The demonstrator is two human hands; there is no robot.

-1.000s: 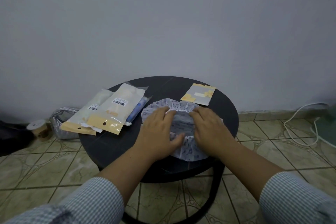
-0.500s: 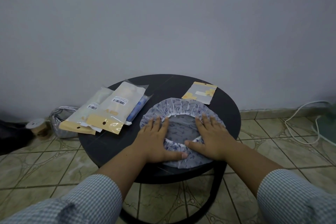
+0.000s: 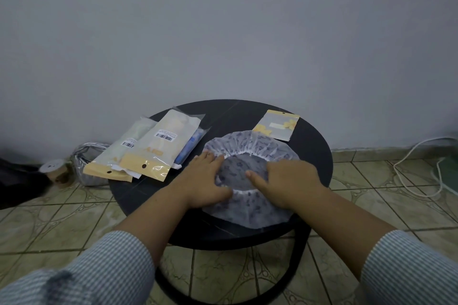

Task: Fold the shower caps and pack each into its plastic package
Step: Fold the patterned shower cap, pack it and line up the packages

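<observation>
A person's two hands rest flat on a patterned shower cap (image 3: 244, 210) spread open on a round black worktop (image 3: 314, 163). The left hand (image 3: 207, 181) presses the cap's left side, its grip released, fingers straight and spread. The right hand (image 3: 288, 182) presses the right side, grip likewise released, thumb pointing inward over the cap's middle. An empty yellow-trimmed package (image 3: 277, 126) lies flat at the worktop's far edge, touching the cap's rim. To the left, filled packages (image 3: 158, 148) with barcode labels lie stacked and overlapping. Striped sleeves (image 3: 104, 272) cover both forearms. A tiled floor (image 3: 62, 220) lies below.
</observation>
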